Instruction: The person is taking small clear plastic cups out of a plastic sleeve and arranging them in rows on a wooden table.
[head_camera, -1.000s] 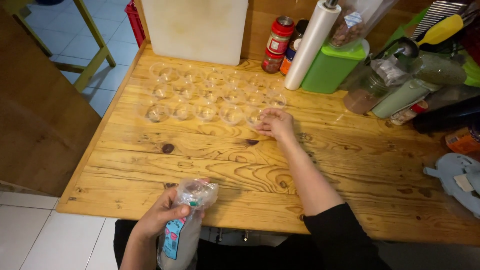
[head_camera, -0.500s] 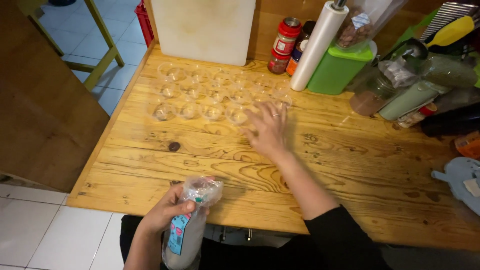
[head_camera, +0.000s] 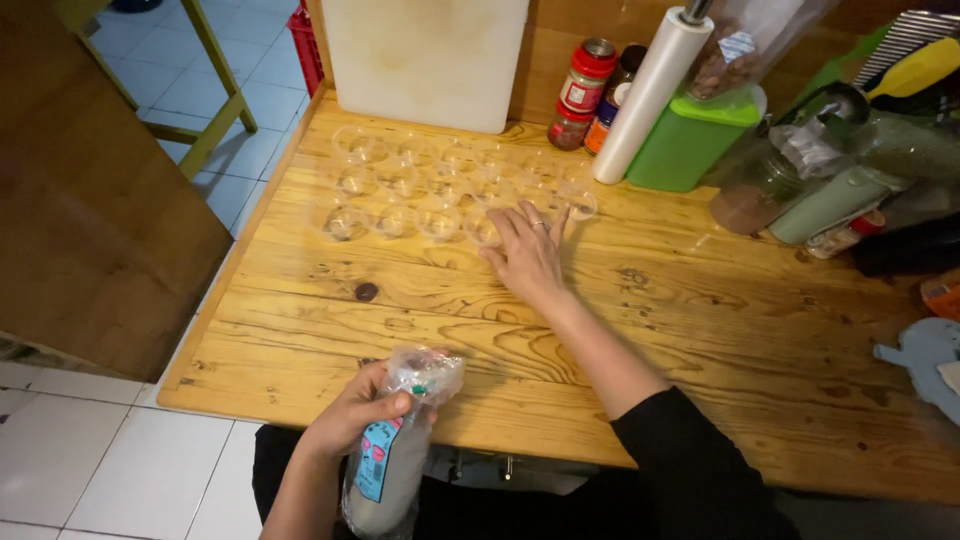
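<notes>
My left hand (head_camera: 352, 415) grips a clear plastic bag of pale powder (head_camera: 392, 455) with a blue label, held at the table's near edge. My right hand (head_camera: 527, 252) lies flat on the wooden table (head_camera: 700, 330), fingers spread, its fingertips touching the nearest of several small clear plastic cups (head_camera: 440, 190) set in rows on the table's far left part. The hand holds nothing.
A white cutting board (head_camera: 425, 55) leans against the back wall. Red-lidded jars (head_camera: 580, 95), a roll of plastic film (head_camera: 650, 90) and a green box (head_camera: 695, 135) stand behind the cups. Bags and containers crowd the right side. A dark knot (head_camera: 366, 292) marks the wood.
My right hand has opened flat and slid a little back toward me from the cups. The bag in my left hand has stayed at the table edge.
</notes>
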